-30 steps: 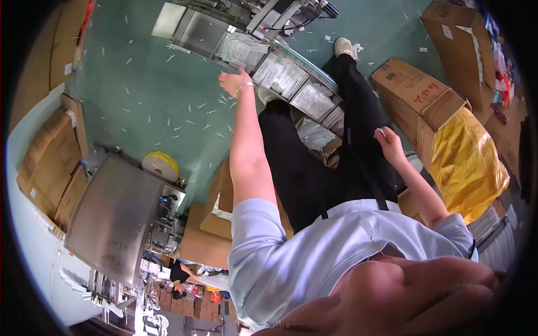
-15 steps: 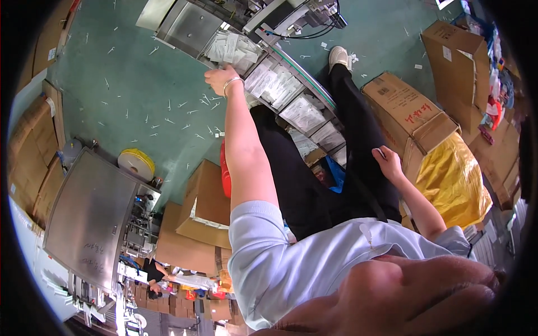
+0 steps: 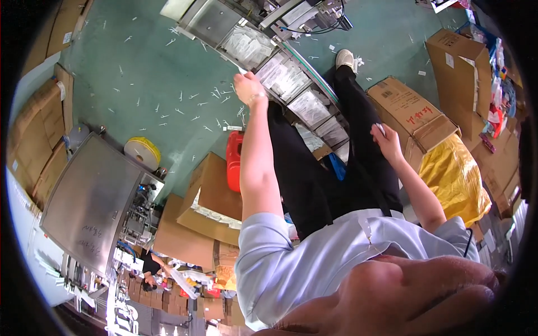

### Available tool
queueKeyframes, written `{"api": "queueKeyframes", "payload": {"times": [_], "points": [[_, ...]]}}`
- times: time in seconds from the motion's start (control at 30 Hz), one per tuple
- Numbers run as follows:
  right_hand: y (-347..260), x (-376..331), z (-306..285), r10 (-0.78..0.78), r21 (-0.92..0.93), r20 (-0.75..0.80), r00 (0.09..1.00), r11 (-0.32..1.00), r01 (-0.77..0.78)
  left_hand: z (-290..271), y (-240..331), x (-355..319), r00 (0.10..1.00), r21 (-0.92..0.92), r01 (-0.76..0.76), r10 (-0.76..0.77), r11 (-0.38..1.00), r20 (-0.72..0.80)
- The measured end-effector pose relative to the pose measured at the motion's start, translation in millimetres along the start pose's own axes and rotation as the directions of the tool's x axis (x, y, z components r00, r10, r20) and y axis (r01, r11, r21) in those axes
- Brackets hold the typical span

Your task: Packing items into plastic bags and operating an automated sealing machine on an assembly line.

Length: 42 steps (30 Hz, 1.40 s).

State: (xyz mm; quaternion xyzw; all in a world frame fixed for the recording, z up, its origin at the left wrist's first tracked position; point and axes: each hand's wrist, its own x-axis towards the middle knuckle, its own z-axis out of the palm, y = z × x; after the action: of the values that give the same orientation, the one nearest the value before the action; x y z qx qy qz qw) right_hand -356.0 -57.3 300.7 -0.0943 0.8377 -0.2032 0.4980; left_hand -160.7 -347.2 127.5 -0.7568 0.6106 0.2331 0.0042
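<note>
L hand (image 3: 248, 88) reaches to conveyor trays (image 3: 291, 78) holding clear packets, fingers curled, grip hard to tell; R hand (image 3: 384, 140) seems to pinch small white piece (image 3: 380, 129); open carton (image 3: 412, 112) just beside it.

Bright, even light — heavy fisheye warp

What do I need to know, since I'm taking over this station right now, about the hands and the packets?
Left hand: stretched out to the edge of the conveyor, beside the clear packets; I cannot tell whether it has a grip on one.
Right hand: raised near the cardboard box; something small and white shows at its fingertips, grip unclear.
Done: packets lie in a row along the conveyor.
Left: this view does not show it.
</note>
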Motion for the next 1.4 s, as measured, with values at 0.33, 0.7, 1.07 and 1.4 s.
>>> {"api": "queueKeyframes", "payload": {"times": [0.33, 0.7, 1.07, 1.4], "points": [[-139.3, -14.5, 25.4, -0.337, 0.555, 0.022, 0.941, 0.787, 0.269, -132.4, 82.6, -163.7, 0.797, -0.828, -0.068, 0.530, 0.556, 0.290], [-106.6, -117.1, -31.9, -0.138, 0.948, -0.312, 0.940, -0.116, 0.297, -171.0, 183.0, -285.1, 0.079, -0.710, -0.650, 0.953, 0.270, 0.291], [44.2, -249.8, -177.6, 0.384, 0.025, -0.905, 0.182, -0.381, 0.924, -182.8, 242.2, -612.6, -0.762, -0.944, 0.041, 0.601, -0.326, -0.241], [220.5, -305.1, -250.6, 0.418, 0.318, -0.757, -0.501, 0.907, 0.276, -140.7, 313.2, -593.6, -0.881, -0.983, -0.087, 0.448, 0.163, 0.153]]}}
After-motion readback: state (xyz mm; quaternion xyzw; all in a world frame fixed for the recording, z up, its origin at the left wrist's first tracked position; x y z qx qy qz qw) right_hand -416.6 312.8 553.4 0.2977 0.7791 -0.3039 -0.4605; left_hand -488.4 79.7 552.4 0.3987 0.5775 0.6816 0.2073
